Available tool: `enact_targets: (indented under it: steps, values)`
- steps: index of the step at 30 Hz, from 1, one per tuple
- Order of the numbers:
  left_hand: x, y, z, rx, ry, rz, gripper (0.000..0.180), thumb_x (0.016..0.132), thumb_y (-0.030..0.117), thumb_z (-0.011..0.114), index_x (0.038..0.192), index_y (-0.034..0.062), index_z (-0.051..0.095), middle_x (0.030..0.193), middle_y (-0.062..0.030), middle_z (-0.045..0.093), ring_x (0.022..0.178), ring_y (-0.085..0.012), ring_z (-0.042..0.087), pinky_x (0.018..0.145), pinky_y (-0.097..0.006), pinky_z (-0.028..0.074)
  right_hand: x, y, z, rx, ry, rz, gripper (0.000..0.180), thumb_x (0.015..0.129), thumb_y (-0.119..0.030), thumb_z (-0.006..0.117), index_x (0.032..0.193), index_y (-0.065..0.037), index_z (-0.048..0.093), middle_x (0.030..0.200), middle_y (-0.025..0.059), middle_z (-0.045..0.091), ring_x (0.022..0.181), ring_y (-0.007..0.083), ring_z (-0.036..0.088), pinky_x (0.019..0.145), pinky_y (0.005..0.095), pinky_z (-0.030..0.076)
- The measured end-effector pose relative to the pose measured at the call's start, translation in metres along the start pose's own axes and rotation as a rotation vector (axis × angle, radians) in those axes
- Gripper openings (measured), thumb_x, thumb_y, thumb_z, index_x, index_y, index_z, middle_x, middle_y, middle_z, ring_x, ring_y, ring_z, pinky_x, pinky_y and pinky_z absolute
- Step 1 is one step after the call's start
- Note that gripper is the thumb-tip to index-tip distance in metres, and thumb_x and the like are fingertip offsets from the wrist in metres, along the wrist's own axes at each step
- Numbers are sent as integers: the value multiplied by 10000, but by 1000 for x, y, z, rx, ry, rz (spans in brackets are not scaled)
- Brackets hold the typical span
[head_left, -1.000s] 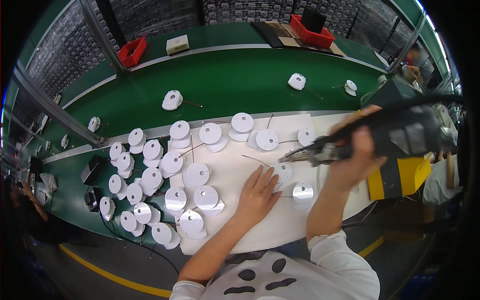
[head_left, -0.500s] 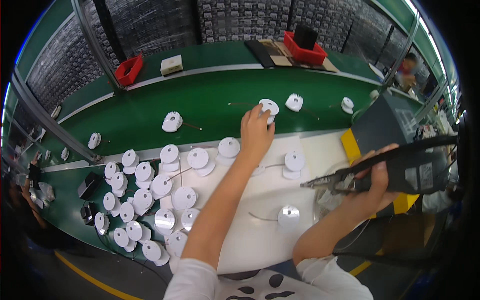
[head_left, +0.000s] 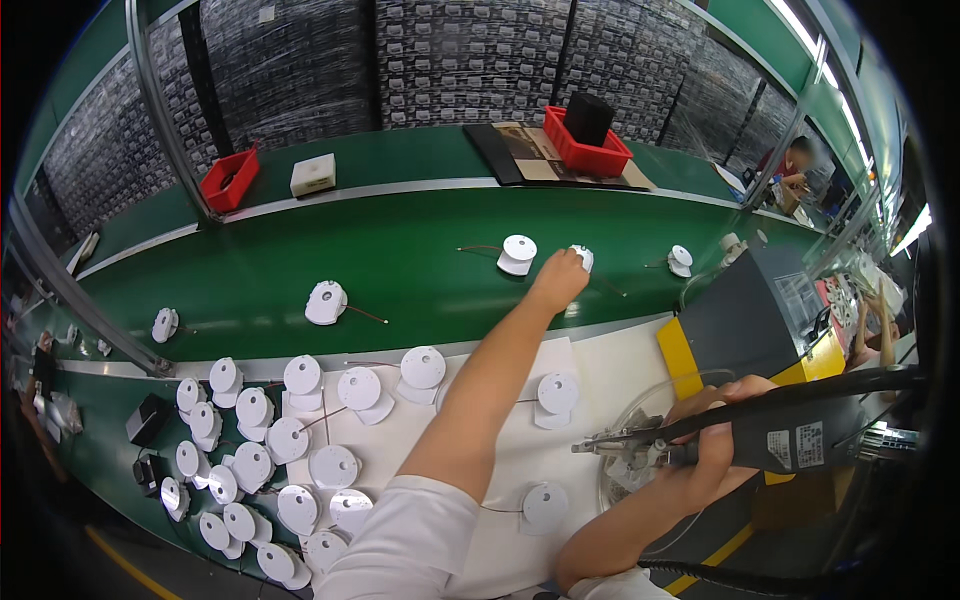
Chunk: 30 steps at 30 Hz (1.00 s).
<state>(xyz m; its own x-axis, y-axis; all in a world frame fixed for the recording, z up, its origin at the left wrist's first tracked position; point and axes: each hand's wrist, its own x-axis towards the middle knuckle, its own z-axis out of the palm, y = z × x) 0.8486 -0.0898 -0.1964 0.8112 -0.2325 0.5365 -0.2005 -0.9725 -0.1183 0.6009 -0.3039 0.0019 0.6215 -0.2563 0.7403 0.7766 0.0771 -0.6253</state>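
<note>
My left hand (head_left: 560,280) reaches far over the green conveyor belt, its fingers closed around the edge of a small white plastic unit (head_left: 585,258), which they partly hide. Just left of it, another white round unit (head_left: 517,254) with a thin wire stands free on the belt. In my right hand (head_left: 712,425) is a black electric screwdriver (head_left: 800,445), its metal tip pointing left over the white mat (head_left: 510,455). Under that tip, a clear round dish (head_left: 622,480) holds small parts too small to tell. A wired white unit (head_left: 545,507) lies on the mat nearby.
Several white round units (head_left: 253,465) crowd the bench's left side. A dark grey machine with yellow edges (head_left: 740,320) stands to the right. Red bins (head_left: 590,157) sit on the shelf behind the belt (head_left: 420,240). Metal posts (head_left: 165,110) rise from the bench. Other people work far right and left.
My left hand has let go of one white unit on the belt and moved right onto the neighbouring one. The right hand still holds the screwdriver. The view has shifted.
</note>
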Motion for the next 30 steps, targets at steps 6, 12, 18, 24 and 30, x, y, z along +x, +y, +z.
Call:
enact_targets:
  steps: [6, 12, 18, 24, 30]
  values:
    - [-32, 33, -97, -716, 240, -748, 131, 751, 86, 691, 814, -16, 742, 802, -187, 714, 748, -339, 701, 680, -404, 564, 5, -5, -12, 36, 3, 51, 440, 831, -143, 652, 1173, 73, 478, 858, 132, 573, 554, 120, 535, 459, 246, 466]
    - [-223, 86, -239, -597, 117, -966, 217, 775, 156, 774, 887, -25, 734, 766, -134, 723, 705, -205, 703, 665, -301, 540, -4, -8, -3, 103, -48, 174, 474, 831, -108, 679, 1242, 97, 560, 970, 153, 668, 529, 132, 556, 475, 227, 436]
    - [-336, 178, -258, -1363, 306, -1547, 416, 870, 141, 759, 1102, -173, 616, 923, -151, 737, 847, -154, 709, 733, -236, 539, -22, -16, 11, 340, -221, 160, 280, 802, 74, 682, 1068, 27, 608, 983, 80, 656, 734, 80, 593, 659, 212, 463]
    - [-338, 201, -298, -999, -94, -1229, 436, 914, 120, 685, 1236, -148, 560, 996, -187, 722, 911, -233, 713, 792, -299, 555, -37, -26, 17, 386, -379, 258, 214, 818, 48, 698, 1023, 14, 648, 888, 27, 653, 732, 66, 592, 655, 207, 464]
    - [-326, 178, -277, -159, 42, -370, 448, 814, 90, 722, 1224, -46, 605, 1075, -164, 652, 1026, -364, 637, 827, -407, 535, -47, -32, 29, 419, -420, 261, 214, 819, 27, 704, 1022, 19, 638, 865, 35, 637, 677, 56, 570, 603, 202, 436]
